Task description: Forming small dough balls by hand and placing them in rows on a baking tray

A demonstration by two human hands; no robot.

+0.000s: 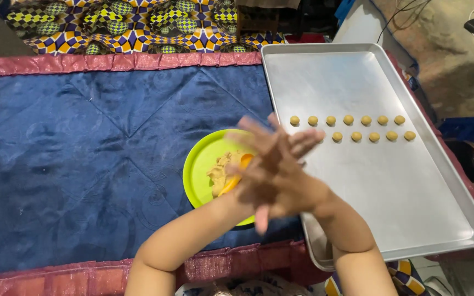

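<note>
The left hand (261, 164) and right hand (283, 178) are pressed flat palm to palm, fingers spread and blurred — whether any dough sits in that grip cannot be told. Just beneath them lies a round lime-green plate (198, 164) holding a rough, crumbly lump of tan dough (220, 171) and a smooth orange spoon (236, 176). To the right a rectangular brushed-metal baking tray (390, 192) carries two rows of small round dough balls (348, 119). Everything rests on a quilted blue mat (83, 164) with a pink shiny border.
</note>
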